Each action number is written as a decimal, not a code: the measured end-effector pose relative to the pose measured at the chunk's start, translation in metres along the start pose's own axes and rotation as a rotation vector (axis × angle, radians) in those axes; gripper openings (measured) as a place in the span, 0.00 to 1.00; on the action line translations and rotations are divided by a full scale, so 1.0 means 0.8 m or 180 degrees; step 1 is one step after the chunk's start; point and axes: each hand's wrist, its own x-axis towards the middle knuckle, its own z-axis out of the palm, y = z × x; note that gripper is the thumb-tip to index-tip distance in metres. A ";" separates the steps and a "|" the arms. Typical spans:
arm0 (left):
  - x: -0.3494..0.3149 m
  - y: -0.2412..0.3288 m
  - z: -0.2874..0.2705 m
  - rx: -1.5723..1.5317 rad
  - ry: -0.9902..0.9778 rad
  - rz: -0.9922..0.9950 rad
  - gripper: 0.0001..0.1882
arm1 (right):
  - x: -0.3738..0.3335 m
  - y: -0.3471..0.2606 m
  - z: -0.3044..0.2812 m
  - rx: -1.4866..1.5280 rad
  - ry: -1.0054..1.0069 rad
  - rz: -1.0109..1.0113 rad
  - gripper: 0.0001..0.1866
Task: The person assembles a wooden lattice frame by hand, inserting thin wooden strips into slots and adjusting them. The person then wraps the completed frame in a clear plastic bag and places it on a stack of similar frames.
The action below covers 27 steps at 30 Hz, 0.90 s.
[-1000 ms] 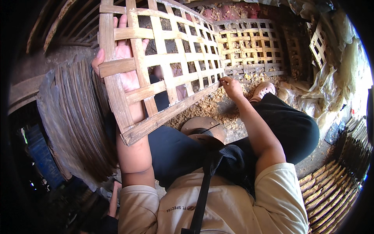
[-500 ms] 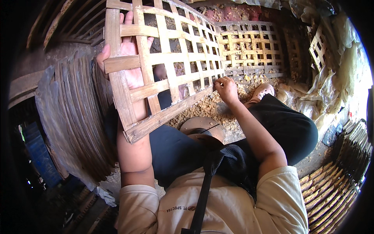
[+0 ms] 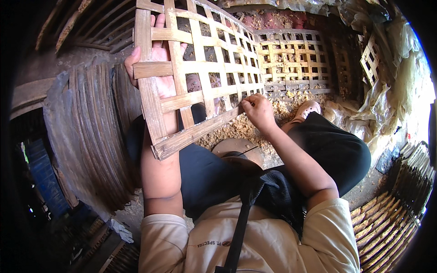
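Observation:
A woven bamboo lattice panel point(image 3: 193, 67) stands tilted in front of me, with thin slats crossing in open squares. My left hand point(image 3: 161, 63) supports it from behind, palm and spread fingers showing through the gaps. The thumb sits outside the panel's left edge. At the right part of the lower bamboo rail point(image 3: 200, 132), my right hand point(image 3: 258, 109) is closed, its fingertips against the rail. What lies between those fingertips is hidden. Adjoining the panel on the right is a second lattice panel point(image 3: 296, 59).
Crumbly yellow-brown litter point(image 3: 234, 127) covers the ground beyond a round brown seat or lid point(image 3: 227, 145). To the left, dark corrugated sheets point(image 3: 88, 136) stand on edge. Plastic sheeting point(image 3: 387, 91) hangs at right, above a slatted bamboo rack point(image 3: 382, 223). My right foot wears a pale clog point(image 3: 306, 110).
The lattice panel and my left hand have shifted slightly right and up. My right hand has slid a little left along the lower rail.

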 end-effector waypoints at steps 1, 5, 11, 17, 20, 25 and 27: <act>0.000 0.001 0.000 0.0016 0.0015 -0.0005 0.46 | 0.002 -0.002 -0.002 0.0083 -0.0081 0.0069 0.13; 0.000 0.001 -0.002 0.0001 -0.0104 -0.0001 0.46 | -0.004 -0.024 -0.003 0.0528 0.0274 0.0289 0.17; -0.002 -0.002 0.004 0.0027 -0.0172 0.0028 0.46 | -0.014 -0.083 -0.010 -0.0184 0.0420 -0.0806 0.10; -0.004 -0.001 0.009 0.0045 -0.0189 0.0054 0.45 | -0.015 -0.112 -0.019 -0.1510 0.0969 -0.1539 0.07; -0.002 -0.003 0.010 0.0031 -0.0147 0.0036 0.45 | -0.005 -0.110 -0.016 -0.1042 0.0876 -0.2009 0.05; -0.001 0.004 0.001 -0.0013 -0.0153 -0.0092 0.47 | -0.004 -0.106 -0.023 0.0297 0.0047 -0.2167 0.03; -0.002 0.007 -0.005 0.0018 -0.0226 -0.0180 0.48 | -0.003 -0.105 -0.030 -0.0162 0.0102 -0.2308 0.06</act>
